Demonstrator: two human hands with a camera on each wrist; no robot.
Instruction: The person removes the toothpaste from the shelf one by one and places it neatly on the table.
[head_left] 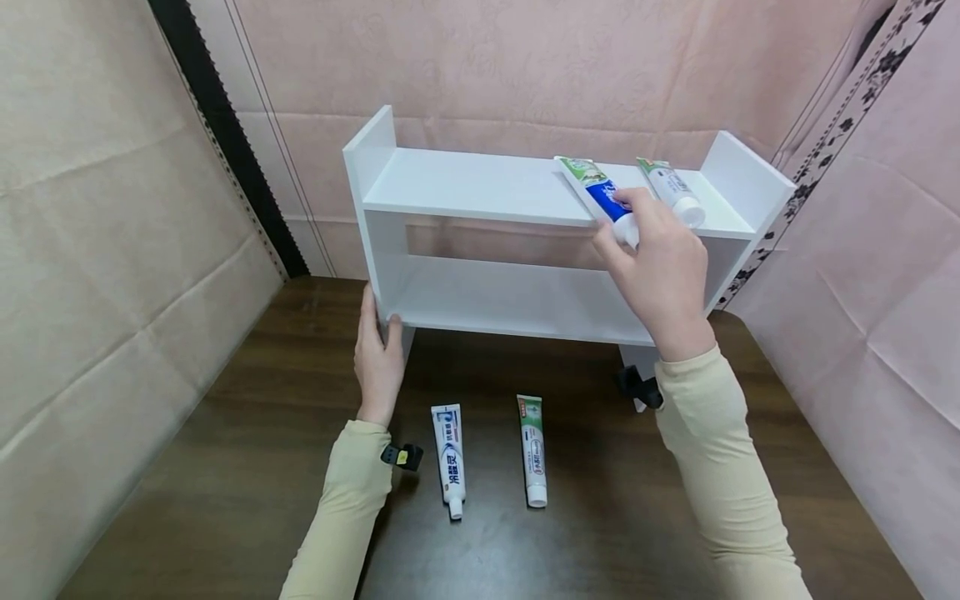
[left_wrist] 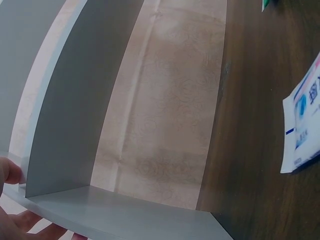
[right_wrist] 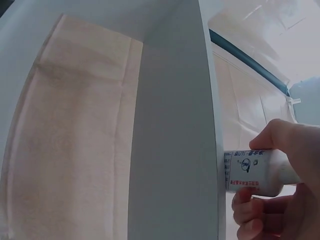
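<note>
A white two-tier shelf (head_left: 480, 185) stands on the table. My left hand (head_left: 377, 367) grips its left side panel low down, the thumb on the near side and the fingers outside, as the left wrist view also shows. At the upper tier, my right hand (head_left: 663, 267) pinches a green, blue and white toothpaste tube (head_left: 596, 185) near its cap end. That tube lies over the top board with its cap toward me; in the right wrist view the board hides part of it. Just to its right, another toothpaste tube (head_left: 672, 192) rests on the same board.
Two more toothpaste tubes lie on the dark wooden table (head_left: 247, 467) before the shelf: a blue-and-white tube (head_left: 450, 458) and a green-and-white tube (head_left: 533, 454). Pale cloth walls (head_left: 525, 58) enclose the table at the back and sides.
</note>
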